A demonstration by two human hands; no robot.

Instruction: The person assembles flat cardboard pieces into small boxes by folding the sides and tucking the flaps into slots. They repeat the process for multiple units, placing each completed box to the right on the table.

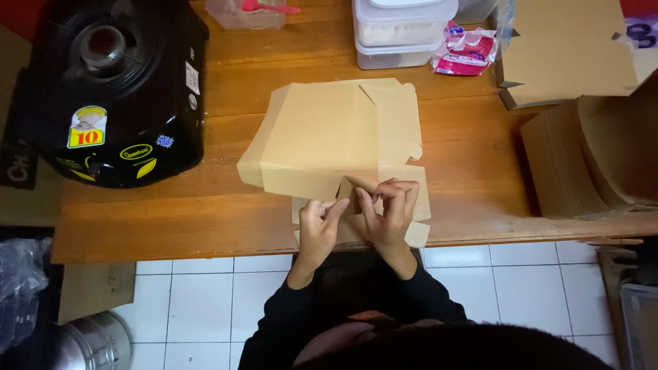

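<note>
A wooden table is seen from above, with white floor tiles shown below its near edge. A flat, unfolded cardboard box of tan colour is laid near the middle of the table, reaching to the near edge. Two bare hands, in black sleeves, are placed on the box's near flaps. The left hand is pressed on the cardboard with its fingers held together and stretched flat. The right hand is set just beside it, its fingers curled and pinched on a small folded flap. The two hands are nearly touching.

At the left of the table, well apart from the box, a large black round appliance with coloured stickers is stood. At the far edge, a small clear tub with a pink spoon is seen, and beside it two stacked clear plastic containers with white lids. A pink and white packet is laid just to their right. At the right, a stack of flat cardboard sheets is piled near the table edge, with another open carton behind it. Nothing is placed between the hands and the box. On the floor at lower left, a metal pot and a loose cardboard piece are partly shown.
</note>
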